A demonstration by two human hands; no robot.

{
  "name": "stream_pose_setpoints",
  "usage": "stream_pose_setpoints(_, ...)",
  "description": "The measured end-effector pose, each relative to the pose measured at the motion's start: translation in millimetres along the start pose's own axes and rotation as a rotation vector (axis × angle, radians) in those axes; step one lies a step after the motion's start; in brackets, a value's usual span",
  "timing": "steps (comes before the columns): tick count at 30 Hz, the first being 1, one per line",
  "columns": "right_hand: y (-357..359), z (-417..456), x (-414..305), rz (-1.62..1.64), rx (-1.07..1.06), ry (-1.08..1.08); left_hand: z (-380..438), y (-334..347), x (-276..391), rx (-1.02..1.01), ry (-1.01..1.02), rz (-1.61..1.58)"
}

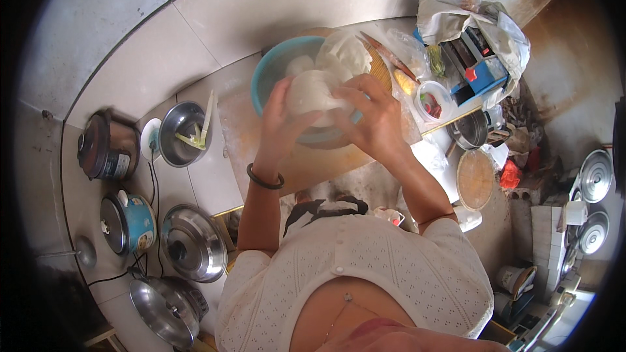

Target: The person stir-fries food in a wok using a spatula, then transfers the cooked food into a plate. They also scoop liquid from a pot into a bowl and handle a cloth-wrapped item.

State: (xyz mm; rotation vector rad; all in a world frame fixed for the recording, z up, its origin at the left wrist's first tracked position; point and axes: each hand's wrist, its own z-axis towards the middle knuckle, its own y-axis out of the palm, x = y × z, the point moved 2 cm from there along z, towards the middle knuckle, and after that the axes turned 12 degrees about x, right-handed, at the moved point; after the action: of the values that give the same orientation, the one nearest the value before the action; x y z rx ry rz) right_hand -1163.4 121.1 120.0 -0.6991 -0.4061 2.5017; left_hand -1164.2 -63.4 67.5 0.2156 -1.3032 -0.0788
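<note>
Between both hands I hold a white, rounded lump that looks like a steamed bun or dough (313, 90), over a teal plastic basin (256, 89). My left hand (279, 120) cups its left side, and my right hand (374, 112) grips its right side with bent fingers. Another white lump (299, 65) shows behind it in the basin. Next to that is a crumpled white cloth or bag (344, 54), its far side over a woven straw mat (380, 66). Under the basin lies a floured board (244, 127). Haze blurs the basin's inside.
To the left are a steel bowl (183, 134) with scallion pieces, a blue rice cooker (128, 222), a dark cooker (107, 146) and a steel lid (194, 243). Rightward stand a white plastic tub (433, 100) and a blue machine (481, 76) partly under cloth. The counter edge (452, 120) is near my right arm.
</note>
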Motion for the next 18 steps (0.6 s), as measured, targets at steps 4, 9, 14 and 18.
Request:
stream_pose_setpoints(4,-0.4,-5.4,7.3,0.133,0.027,0.129,-2.6,3.8,-1.9,0.009,-0.009,-0.007)
stream_pose_setpoints(9,-6.5,-5.0,17.8,0.354,-0.054,0.28,-6.5,9.0,4.8,0.017,-0.066,-0.09)
stream_pose_setpoints(14,-18.0,0.7,12.0,0.332,-0.098,0.255,-6.2,13.0,9.1,0.081,-0.05,-0.072)
stream_pose_setpoints(18,-27.3,0.4,14.3,0.262,-0.212,0.227,-4.7,11.3,10.3,0.072,-0.083,-0.087)
